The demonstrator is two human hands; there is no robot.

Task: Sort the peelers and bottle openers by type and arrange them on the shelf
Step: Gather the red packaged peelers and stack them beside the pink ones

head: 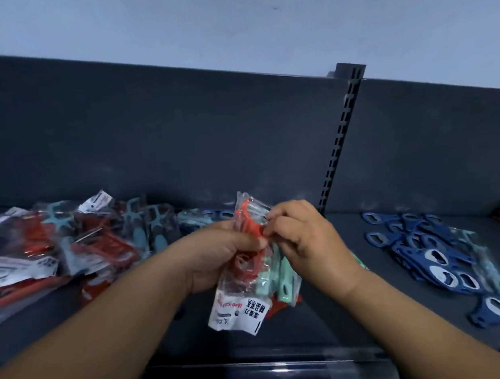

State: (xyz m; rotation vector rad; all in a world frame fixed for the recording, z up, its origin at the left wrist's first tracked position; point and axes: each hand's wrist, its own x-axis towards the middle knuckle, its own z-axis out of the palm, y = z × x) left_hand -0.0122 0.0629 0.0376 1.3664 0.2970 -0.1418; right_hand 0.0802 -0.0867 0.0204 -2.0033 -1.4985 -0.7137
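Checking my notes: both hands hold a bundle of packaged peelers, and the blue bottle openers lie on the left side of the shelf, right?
No: the head view shows the blue bottle openers on the right side of the shelf, not the left. The rest is right.

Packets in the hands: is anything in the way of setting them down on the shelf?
Nothing visible does. The left hand and right hand hold the packets over a bare patch of shelf.
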